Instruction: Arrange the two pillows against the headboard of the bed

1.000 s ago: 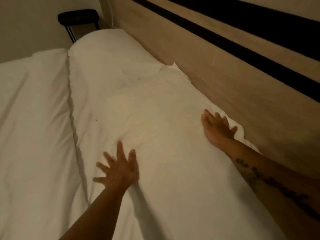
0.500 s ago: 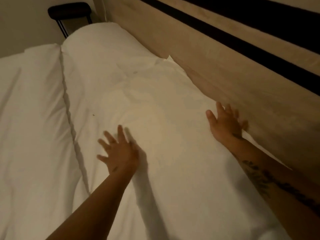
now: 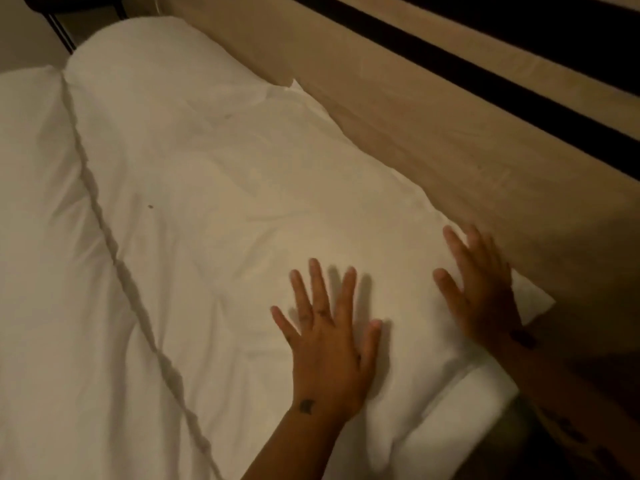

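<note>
Two white pillows lie in a row along the light wooden headboard (image 3: 433,109). The near pillow (image 3: 277,209) fills the middle of the view, and the far pillow (image 3: 149,64) sits beyond it at the upper left. My left hand (image 3: 329,334) rests flat on the near pillow's front part, fingers spread and holding nothing. My right hand (image 3: 478,289) lies flat on that pillow's edge next to the headboard, fingers apart too. A corner of the pillowcase (image 3: 533,303) sticks out past my right hand.
The white duvet (image 3: 45,254) covers the bed to the left, meeting the pillows along a wrinkled seam. A black band (image 3: 485,74) runs along the headboard. A dark object on a thin stand (image 3: 55,19) is at the far top left.
Both hands have slid along the near pillow toward its near end and closer together. The view has shifted, so the pillow's near corner now shows.
</note>
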